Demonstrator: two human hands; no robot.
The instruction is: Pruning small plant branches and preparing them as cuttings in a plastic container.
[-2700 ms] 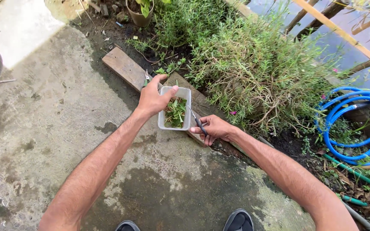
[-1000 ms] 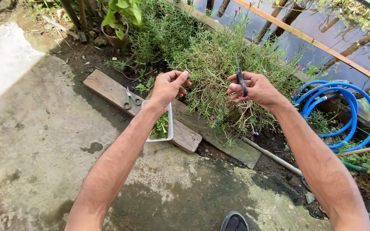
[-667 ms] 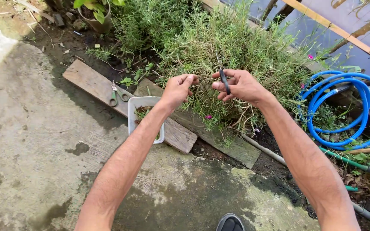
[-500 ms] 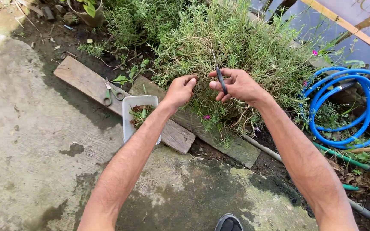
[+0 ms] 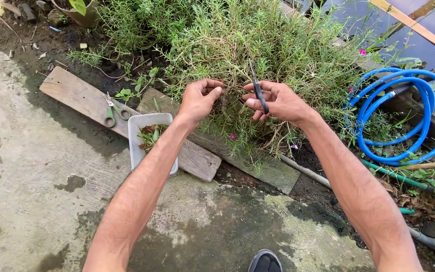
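Observation:
My right hand (image 5: 277, 102) is closed around a pair of black-handled scissors (image 5: 258, 89), blades pointing up into a bushy, needle-leaved green plant (image 5: 268, 45). My left hand (image 5: 199, 98) is at the plant's edge just left of the scissors, fingers curled and pinching thin stems. Below my left forearm a white rectangular container (image 5: 144, 128) with green cuttings in it rests on a wooden plank (image 5: 76, 95). A second pair of scissors with green handles (image 5: 114, 111) lies on that plank beside the container.
A coiled blue hose (image 5: 404, 116) lies to the right, with green and grey pipes (image 5: 409, 181) on the soil below it. A potted plant (image 5: 79, 10) stands at the top left. Wet concrete (image 5: 36, 191) spreads to the left and front; my shoe (image 5: 265, 261) shows at the bottom.
Both hands left the container and rose to the bush. My left hand let go of the container's rim and now pinches stems; the right hand still holds the scissors, now upright.

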